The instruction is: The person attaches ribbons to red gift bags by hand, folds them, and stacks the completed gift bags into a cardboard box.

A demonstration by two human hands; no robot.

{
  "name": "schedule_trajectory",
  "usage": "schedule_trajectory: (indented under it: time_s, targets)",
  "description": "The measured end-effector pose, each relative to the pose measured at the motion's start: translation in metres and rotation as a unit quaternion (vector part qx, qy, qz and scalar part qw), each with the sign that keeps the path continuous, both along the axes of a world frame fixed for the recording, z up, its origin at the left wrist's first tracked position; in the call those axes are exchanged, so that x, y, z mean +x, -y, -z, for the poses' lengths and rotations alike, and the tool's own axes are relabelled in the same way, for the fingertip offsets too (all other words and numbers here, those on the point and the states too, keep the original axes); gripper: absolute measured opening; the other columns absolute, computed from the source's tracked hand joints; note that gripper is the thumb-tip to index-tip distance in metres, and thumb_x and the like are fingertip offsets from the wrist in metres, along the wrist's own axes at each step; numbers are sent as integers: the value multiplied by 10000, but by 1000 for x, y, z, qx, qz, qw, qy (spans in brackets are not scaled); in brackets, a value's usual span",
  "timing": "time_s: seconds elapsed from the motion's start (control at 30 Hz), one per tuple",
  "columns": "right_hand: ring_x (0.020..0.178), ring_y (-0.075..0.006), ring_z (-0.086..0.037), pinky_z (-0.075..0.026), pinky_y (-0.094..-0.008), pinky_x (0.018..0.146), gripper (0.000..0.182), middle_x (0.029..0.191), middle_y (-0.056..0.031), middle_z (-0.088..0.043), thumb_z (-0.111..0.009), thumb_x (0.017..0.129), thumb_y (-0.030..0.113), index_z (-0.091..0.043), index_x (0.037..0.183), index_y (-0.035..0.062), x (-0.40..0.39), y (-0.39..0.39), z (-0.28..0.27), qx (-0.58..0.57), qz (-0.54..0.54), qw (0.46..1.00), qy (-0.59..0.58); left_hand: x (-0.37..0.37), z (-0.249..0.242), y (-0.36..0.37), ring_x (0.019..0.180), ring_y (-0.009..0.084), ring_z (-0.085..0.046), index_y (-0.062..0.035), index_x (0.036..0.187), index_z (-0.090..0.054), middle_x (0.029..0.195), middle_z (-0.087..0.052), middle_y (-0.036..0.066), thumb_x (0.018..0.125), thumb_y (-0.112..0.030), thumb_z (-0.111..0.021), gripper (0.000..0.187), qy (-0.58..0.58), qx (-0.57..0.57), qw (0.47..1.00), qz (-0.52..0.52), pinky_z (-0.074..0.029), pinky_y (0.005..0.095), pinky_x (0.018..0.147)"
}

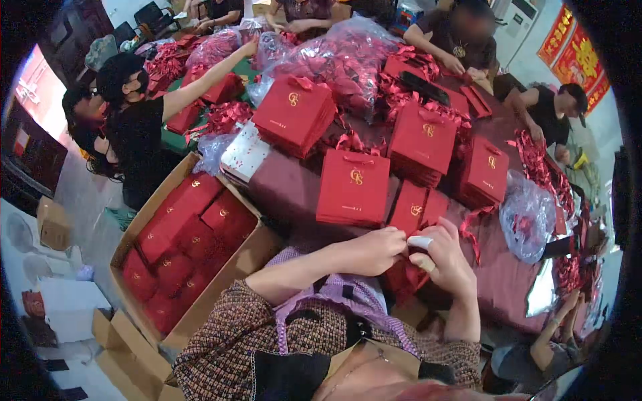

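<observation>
My left hand (382, 251) and my right hand (441, 257) meet in front of my chest at the table's near edge. Both are closed, fingertips together, on what looks like a red ribbon (406, 275); its ends are hidden by my fingers. White tape wraps fingers of my right hand. Just beyond them lies a red gift bag (409, 206) with a gold logo. A stack of red gift bags (353, 187) with ribbon handles sits ahead of my left hand, and another stack (485, 170) lies past my right hand.
An open carton (234, 250) packed with red bags stands at my left. More bag stacks (294, 113), a large plastic bag of red ribbons (344, 57) and a crumpled clear bag (528, 217) cover the dark red tablecloth (498, 274). Several people work around the table.
</observation>
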State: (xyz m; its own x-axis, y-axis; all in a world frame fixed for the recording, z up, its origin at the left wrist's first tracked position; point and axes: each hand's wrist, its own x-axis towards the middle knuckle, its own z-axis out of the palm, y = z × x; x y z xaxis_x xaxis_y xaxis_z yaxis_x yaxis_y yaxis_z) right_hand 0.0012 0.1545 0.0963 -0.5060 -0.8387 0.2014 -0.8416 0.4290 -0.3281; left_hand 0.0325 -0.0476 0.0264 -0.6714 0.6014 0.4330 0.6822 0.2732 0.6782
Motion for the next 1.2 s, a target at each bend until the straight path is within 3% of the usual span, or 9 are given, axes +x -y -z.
schedule_trajectory:
  time_s: [0.1, 0.17, 0.4, 0.53, 0.73, 0.77, 0.9, 1.1, 1.2]
  targets:
    - [878, -245, -556, -318, -480, 993, 166, 804, -60, -573, -649, 787, 217, -602, 875, 85, -4, 7, 5, -6, -40, 999, -9, -2, 9, 4, 854, 346, -511, -14, 898, -578, 868, -524, 161, 710, -33, -555, 190, 48, -60, 997, 3, -435, 405, 754]
    - [790, -230, -548, -332, -484, 967, 109, 732, -48, -534, -652, 769, 157, -576, 799, 86, -6, 8, 4, -24, -86, 996, -14, 0, 11, 6, 875, 349, -567, -48, 982, -619, 891, -576, 155, 751, 6, -551, 246, 74, 39, 996, 20, -461, 417, 769]
    - [819, -215, -557, -316, -484, 1000, 106, 710, -28, -511, -663, 728, 120, -570, 776, 103, 4, 12, 4, -8, -106, 992, 68, 0, 9, 26, 828, 336, -591, -2, 855, -609, 833, -584, 164, 777, -31, -599, 85, 132, 75, 984, -96, -475, 385, 717]
    - [782, -221, -585, -306, -494, 1016, 126, 702, -29, -550, -659, 768, 194, -597, 775, 84, 7, 5, 6, -27, -98, 990, 98, -12, 9, 43, 659, 78, -548, -14, 859, -618, 760, -592, 9, 854, -40, -576, 49, 319, 229, 902, -178, -446, 226, 603]
    - [832, -284, -587, -366, -440, 972, 98, 790, -73, -615, -649, 799, 129, -620, 836, 44, -14, -19, 21, -137, 42, 981, 127, -17, 7, 40, 692, 55, -539, -6, 986, -628, 804, -605, -5, 863, -38, -574, 138, 322, 255, 875, -255, -443, 196, 635]
    - [812, -263, -596, -433, -382, 876, 122, 790, -83, -624, -637, 815, 124, -624, 877, 20, -15, -22, 30, -154, 75, 981, 90, -17, 10, 38, 720, 58, -544, -2, 1035, -616, 836, -612, 5, 860, -33, -576, 182, 294, 257, 882, -265, -450, 199, 649]
    - [776, -103, -554, -448, -269, 689, 156, 763, -37, -618, -612, 869, 148, -616, 901, -5, -15, -24, 37, -208, 204, 905, 311, -11, -5, 29, 820, 88, -569, 10, 1168, -548, 945, -626, 37, 905, -36, -513, 270, 175, 281, 873, -359, -472, 218, 740]
    - [784, -78, -545, -455, -255, 719, 193, 786, -1, -622, -603, 894, 175, -620, 912, -16, -20, -16, 45, -195, 214, 891, 350, 7, -13, 1, 866, 117, -592, 9, 1165, -559, 1013, -637, 62, 923, -100, -529, 267, 394, 199, 881, -170, -475, 264, 792]
    - [832, -83, -565, -465, -261, 760, 189, 854, -30, -650, -598, 896, 158, -629, 968, -14, -20, -9, 53, -259, 205, 891, 313, 1, 12, -9, 942, 109, -585, 43, 1185, -512, 1029, -635, 72, 900, -46, -532, 299, 430, 325, 836, -99, -465, 254, 827]
